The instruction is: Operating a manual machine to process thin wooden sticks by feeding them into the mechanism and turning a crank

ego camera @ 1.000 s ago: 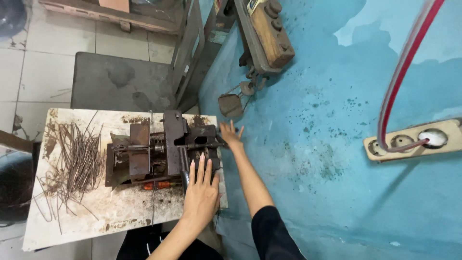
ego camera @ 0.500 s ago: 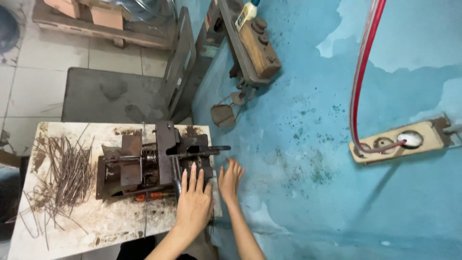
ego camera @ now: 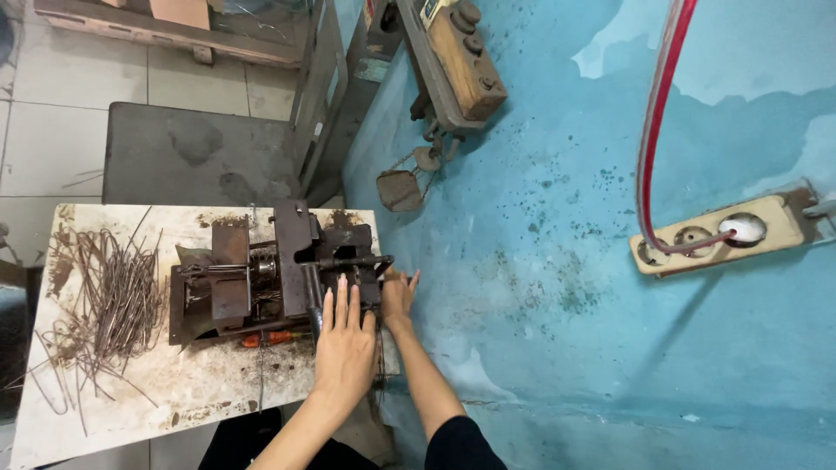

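The right half of the frame is a blue-painted wall, scuffed and speckled, with a red hose running down it to a pale wooden socket board at mid right. At upper left is pale tiled floor, and below it a dark grey metal sheet lies just behind my worktable, whose pale top is stained with rust and fills the lower left.

At the middle of the table stands a dark, greasy metal machine, blocky, with a plate standing upright and a thin bar reaching right toward the wall. A heap of bent wire pieces lies to its left, near the table's left edge, with bare tabletop in front of both.

My left hand lies flat, fingers spread, on the machine's right end, gripping nothing. My right hand is at the machine's far right, by the table's right edge, fingers open; I cannot tell whether it holds anything. An orange-handled tool lies just under the machine's front.
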